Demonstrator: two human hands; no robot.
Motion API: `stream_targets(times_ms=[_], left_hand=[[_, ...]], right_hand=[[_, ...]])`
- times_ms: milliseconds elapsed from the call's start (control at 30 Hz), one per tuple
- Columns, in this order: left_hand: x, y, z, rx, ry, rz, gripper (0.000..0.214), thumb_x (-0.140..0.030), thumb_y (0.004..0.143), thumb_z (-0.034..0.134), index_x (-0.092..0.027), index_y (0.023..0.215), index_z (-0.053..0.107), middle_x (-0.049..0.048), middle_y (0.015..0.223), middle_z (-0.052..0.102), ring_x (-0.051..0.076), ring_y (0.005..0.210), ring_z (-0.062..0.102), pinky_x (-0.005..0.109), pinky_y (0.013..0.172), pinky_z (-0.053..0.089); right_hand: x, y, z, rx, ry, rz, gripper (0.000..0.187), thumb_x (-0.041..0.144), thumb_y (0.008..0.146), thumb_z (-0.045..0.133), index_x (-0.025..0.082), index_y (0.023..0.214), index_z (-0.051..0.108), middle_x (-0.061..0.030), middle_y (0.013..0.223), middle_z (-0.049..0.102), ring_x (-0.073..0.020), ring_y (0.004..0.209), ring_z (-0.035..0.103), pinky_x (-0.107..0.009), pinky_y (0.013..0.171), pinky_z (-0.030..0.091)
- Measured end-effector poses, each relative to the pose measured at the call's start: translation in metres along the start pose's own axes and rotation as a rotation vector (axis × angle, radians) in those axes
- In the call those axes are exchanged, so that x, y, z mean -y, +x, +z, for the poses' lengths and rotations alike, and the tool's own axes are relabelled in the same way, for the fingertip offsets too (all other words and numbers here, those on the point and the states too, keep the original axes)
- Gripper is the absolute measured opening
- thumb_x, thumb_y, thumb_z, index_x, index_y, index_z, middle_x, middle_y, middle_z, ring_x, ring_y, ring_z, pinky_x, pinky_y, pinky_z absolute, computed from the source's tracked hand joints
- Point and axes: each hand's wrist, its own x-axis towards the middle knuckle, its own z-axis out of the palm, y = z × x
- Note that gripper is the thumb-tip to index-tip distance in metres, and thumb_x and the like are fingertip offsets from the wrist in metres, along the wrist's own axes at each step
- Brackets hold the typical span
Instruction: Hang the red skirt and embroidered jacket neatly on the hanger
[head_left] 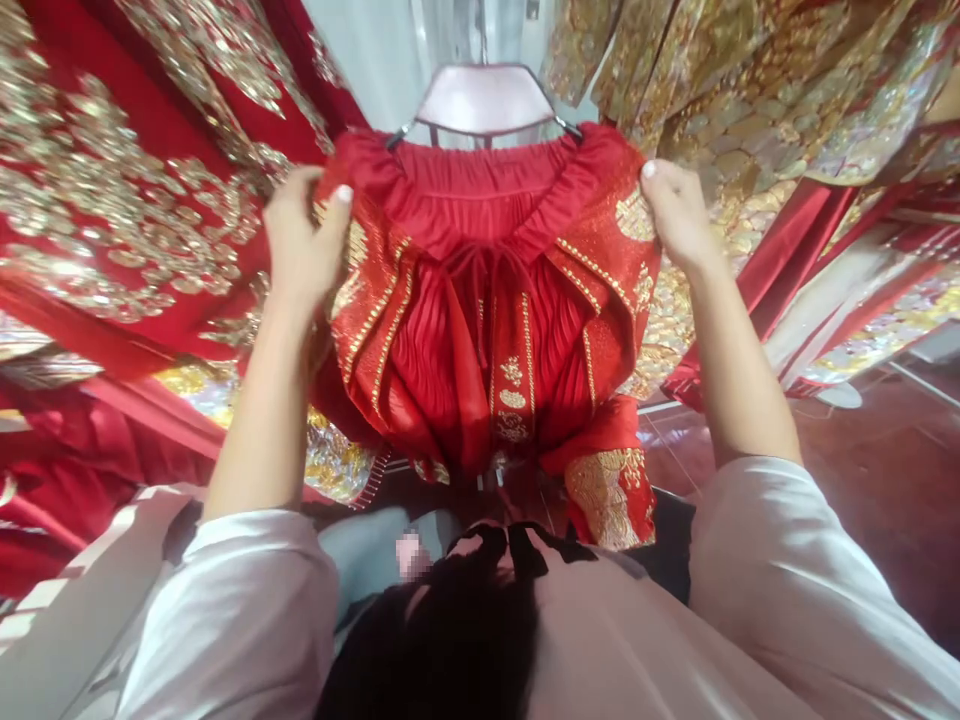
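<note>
A red pleated skirt point(472, 350) with a gathered waistband, a thin tie and gold-trimmed panels hangs from a hanger point(484, 100) whose clips grip the waist at both ends. My left hand point(304, 225) is closed on the left upper edge of the skirt, thumb in front and fingers partly behind the cloth. At the opposite upper edge my right hand point(679, 210) pinches the fabric the same way, its fingers mostly hidden. Between my hands the skirt is spread wide. Its lower part bunches toward my body, with a gold-embroidered end point(611, 490) showing at the right.
Red cloth with gold sequins point(112, 190) hangs close on the left. Gold patterned garments point(772, 90) hang on the right, above red and white fabric point(795, 280). A pale surface point(382, 50) stands behind the hanger. Dark reddish floor tiles point(862, 480) show at lower right.
</note>
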Motion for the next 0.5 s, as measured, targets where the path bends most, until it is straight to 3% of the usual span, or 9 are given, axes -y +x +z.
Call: stream_targets(times_ms=[67, 133, 167, 233, 300, 333, 400, 500], left_hand=[[-0.012, -0.041, 0.010, -0.240, 0.244, 0.166, 0.039, -0.051, 0.089, 0.046, -0.028, 0.120, 0.052, 0.0053, 0.125, 0.055, 0.023, 0.121, 0.047, 0.047, 0.099, 0.031], [-0.017, -0.095, 0.037, -0.349, 0.285, 0.138, 0.033, -0.042, 0.092, 0.041, -0.022, 0.116, 0.054, 0.0068, 0.116, 0.058, 0.023, 0.116, 0.050, 0.048, 0.103, 0.032], [-0.018, -0.127, 0.056, -0.280, 0.216, 0.040, 0.030, -0.041, 0.090, 0.042, -0.020, 0.107, 0.057, 0.0083, 0.110, 0.060, 0.025, 0.113, 0.051, 0.050, 0.104, 0.031], [-0.018, -0.194, 0.104, 0.085, -0.067, -0.288, 0.027, -0.038, 0.085, 0.050, -0.020, 0.103, 0.057, 0.0104, 0.114, 0.057, 0.027, 0.120, 0.045, 0.049, 0.109, 0.025], [-0.021, -0.260, 0.155, 0.325, -0.198, -0.406, 0.025, -0.035, 0.079, 0.057, -0.017, 0.096, 0.060, 0.0128, 0.105, 0.061, 0.029, 0.110, 0.053, 0.049, 0.100, 0.038], [-0.025, -0.290, 0.179, 0.478, -0.294, -0.482, 0.025, -0.035, 0.075, 0.061, -0.016, 0.092, 0.061, 0.0130, 0.101, 0.063, 0.028, 0.103, 0.057, 0.046, 0.096, 0.043], [-0.036, -0.341, 0.216, 0.734, -0.457, -0.591, 0.029, -0.034, 0.065, 0.071, -0.015, 0.086, 0.063, 0.0109, 0.090, 0.067, 0.026, 0.090, 0.063, 0.041, 0.084, 0.051], [-0.056, -0.387, 0.247, 0.915, -0.622, -0.666, 0.027, -0.034, 0.065, 0.072, -0.015, 0.081, 0.065, 0.0086, 0.083, 0.070, 0.023, 0.077, 0.065, 0.034, 0.071, 0.054]], right_hand=[[-0.003, -0.025, -0.001, -0.024, -0.050, -0.076, 0.069, 0.075, 0.081, 0.034, 0.016, 0.108, 0.056, -0.0102, 0.112, 0.059, -0.0189, 0.106, 0.053, -0.036, 0.099, 0.039], [-0.018, -0.060, 0.003, -0.057, -0.098, -0.047, 0.068, 0.074, 0.083, 0.030, 0.022, 0.122, 0.051, -0.0093, 0.127, 0.053, -0.0208, 0.124, 0.044, -0.039, 0.107, 0.033], [-0.030, -0.081, 0.007, -0.082, -0.129, 0.004, 0.067, 0.072, 0.085, 0.027, 0.024, 0.124, 0.049, -0.0094, 0.130, 0.051, -0.0213, 0.128, 0.041, -0.040, 0.109, 0.031], [-0.059, -0.132, 0.019, -0.151, -0.183, 0.144, 0.064, 0.067, 0.088, 0.025, 0.022, 0.128, 0.048, -0.0119, 0.129, 0.051, -0.0228, 0.130, 0.039, -0.044, 0.109, 0.030], [-0.087, -0.189, 0.031, -0.191, -0.208, 0.313, 0.062, 0.059, 0.091, 0.023, 0.015, 0.129, 0.046, -0.0159, 0.126, 0.053, -0.0244, 0.126, 0.044, -0.047, 0.106, 0.033], [-0.097, -0.218, 0.036, -0.142, -0.231, 0.429, 0.059, 0.054, 0.092, 0.023, 0.013, 0.126, 0.048, -0.0175, 0.120, 0.056, -0.0252, 0.120, 0.049, -0.048, 0.103, 0.036], [-0.106, -0.273, 0.042, 0.187, -0.264, 0.574, 0.051, 0.046, 0.090, 0.034, 0.009, 0.121, 0.053, -0.0196, 0.109, 0.061, -0.0268, 0.106, 0.057, -0.049, 0.095, 0.042], [-0.095, -0.340, 0.044, 0.444, -0.244, 0.541, 0.033, 0.035, 0.076, 0.060, 0.014, 0.100, 0.067, -0.0169, 0.111, 0.061, -0.0299, 0.112, 0.054, -0.049, 0.100, 0.039]])
